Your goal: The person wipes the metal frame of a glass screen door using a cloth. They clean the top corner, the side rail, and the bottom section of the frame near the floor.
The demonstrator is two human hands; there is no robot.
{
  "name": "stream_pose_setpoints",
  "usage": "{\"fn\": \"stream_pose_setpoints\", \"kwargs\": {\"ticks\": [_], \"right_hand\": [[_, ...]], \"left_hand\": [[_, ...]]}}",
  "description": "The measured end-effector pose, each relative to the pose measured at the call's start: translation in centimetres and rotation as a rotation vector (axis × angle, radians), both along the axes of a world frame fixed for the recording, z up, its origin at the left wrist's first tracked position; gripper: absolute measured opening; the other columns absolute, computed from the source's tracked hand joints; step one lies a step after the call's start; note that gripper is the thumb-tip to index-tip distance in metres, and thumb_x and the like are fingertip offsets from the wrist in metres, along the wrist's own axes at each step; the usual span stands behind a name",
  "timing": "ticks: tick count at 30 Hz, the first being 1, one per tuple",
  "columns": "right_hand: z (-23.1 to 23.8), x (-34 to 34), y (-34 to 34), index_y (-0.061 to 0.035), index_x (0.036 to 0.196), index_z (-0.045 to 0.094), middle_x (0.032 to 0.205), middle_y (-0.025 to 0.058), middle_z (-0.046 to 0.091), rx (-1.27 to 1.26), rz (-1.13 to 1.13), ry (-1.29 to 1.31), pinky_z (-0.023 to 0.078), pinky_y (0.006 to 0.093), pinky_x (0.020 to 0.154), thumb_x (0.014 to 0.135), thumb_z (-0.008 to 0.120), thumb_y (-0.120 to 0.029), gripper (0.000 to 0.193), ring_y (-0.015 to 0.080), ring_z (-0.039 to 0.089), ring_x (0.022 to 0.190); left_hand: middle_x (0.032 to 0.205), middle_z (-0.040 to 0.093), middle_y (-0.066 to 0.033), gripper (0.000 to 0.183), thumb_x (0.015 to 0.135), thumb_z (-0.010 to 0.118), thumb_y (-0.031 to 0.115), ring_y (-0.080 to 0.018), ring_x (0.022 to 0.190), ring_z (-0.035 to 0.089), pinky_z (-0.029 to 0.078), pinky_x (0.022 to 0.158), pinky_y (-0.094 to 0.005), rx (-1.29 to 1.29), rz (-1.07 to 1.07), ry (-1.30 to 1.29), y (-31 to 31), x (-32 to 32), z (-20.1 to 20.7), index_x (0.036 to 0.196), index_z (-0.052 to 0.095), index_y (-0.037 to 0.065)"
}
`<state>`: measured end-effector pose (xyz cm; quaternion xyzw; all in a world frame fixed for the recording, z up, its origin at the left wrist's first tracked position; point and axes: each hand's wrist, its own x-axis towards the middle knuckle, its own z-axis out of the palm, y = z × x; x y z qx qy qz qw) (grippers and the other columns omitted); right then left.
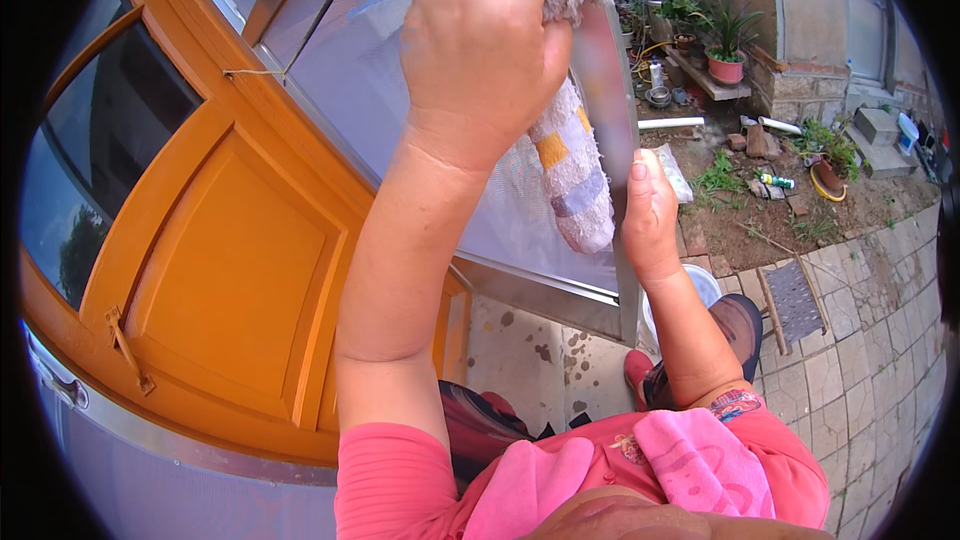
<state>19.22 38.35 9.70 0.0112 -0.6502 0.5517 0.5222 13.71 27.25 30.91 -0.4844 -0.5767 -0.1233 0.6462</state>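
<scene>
My left hand [478,55] is raised near the top of the view, its fingers wrapped round a cloth. The cloth [578,202] is fluffy and grey above the hand; below it hangs a pale, bunched length with orange and purple patches. It lies against or just in front of a metal-framed screen door [540,292] with pale mesh; I cannot tell whether it touches. Lower on the right, my right hand [652,218] grips the door frame's outer edge. Its thumb points up along the near face, and its other fingers are hidden behind the frame.
An orange wooden door [235,270] with a glass pane stands at the left. A pale bucket [703,288] sits behind my right forearm. Wet spots mark the concrete step [520,355]. Potted plants [726,65], bricks and a metal grate [795,302] lie beyond, beside the paving.
</scene>
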Motion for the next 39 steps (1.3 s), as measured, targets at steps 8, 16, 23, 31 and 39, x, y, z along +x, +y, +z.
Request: {"fn": "stream_pose_setpoints", "kwargs": {"ticks": [8, 16, 23, 31, 39], "right_hand": [[0.1, 0.2, 0.1, -0.0022, 0.099, 0.056, 0.087, 0.0025, 0.052, -0.002, -0.007, -0.017, 0.041, 0.0280, 0.077, 0.107, 0.037, -0.040, 0.043, 0.0135, 0.046, 0.082], [-0.2, -0.2, 0.1, -0.0023, 0.098, 0.055, 0.086, 0.0021, 0.051, -0.048, 0.030, -0.010, 0.041, 0.0281, 0.076, 0.107, 0.038, -0.039, 0.041, 0.0133, 0.045, 0.081], [0.5, 0.3, 0.1, -0.0023, 0.096, 0.054, 0.084, 0.0018, 0.047, -0.009, 0.002, 0.016, 0.040, 0.0278, 0.074, 0.107, 0.038, -0.039, 0.041, 0.0134, 0.042, 0.079], [0.2, 0.3, -0.2, -0.0030, 0.099, 0.056, 0.083, 0.0000, 0.048, -0.046, 0.027, -0.013, 0.040, 0.0276, 0.074, 0.107, 0.039, -0.040, 0.042, 0.0114, 0.044, 0.079], [-0.6, -0.7, 0.8, -0.0019, 0.102, 0.057, 0.086, 0.0013, 0.052, -0.044, 0.035, 0.008, 0.042, 0.0286, 0.075, 0.107, 0.040, -0.042, 0.044, 0.0118, 0.047, 0.081]], "left_hand": [[0.099, 0.048, -0.0142, 0.062, 0.068, 0.075, 0.017, -0.0343, 0.088, 0.053, 0.051, 0.071, -0.0416, -0.042, 0.007, -0.066, -0.4, 0.8, -1.9, 0.129, 0.063, 0.014], [0.099, 0.051, -0.0164, 0.057, 0.073, 0.073, 0.016, -0.0374, 0.093, 0.055, 0.048, 0.077, -0.0454, -0.035, -0.026, -0.050, 0.3, 1.3, 0.9, 0.129, 0.062, 0.008], [0.100, 0.048, -0.0147, 0.063, 0.068, 0.074, 0.016, -0.0342, 0.087, 0.053, 0.050, 0.071, -0.0407, -0.031, -0.010, -0.059, 0.1, 0.7, -2.4, 0.129, 0.062, 0.013], [0.099, 0.051, -0.0176, 0.057, 0.074, 0.070, 0.014, -0.0376, 0.093, 0.055, 0.048, 0.079, -0.0458, -0.004, -0.049, -0.099, 0.7, 1.6, 1.6, 0.130, 0.062, 0.007], [0.102, 0.051, -0.0188, 0.058, 0.074, 0.070, 0.012, -0.0391, 0.095, 0.054, 0.048, 0.082, -0.0463, -0.068, 0.010, -0.141, 0.3, 2.3, -1.0, 0.131, 0.061, 0.006]]}}
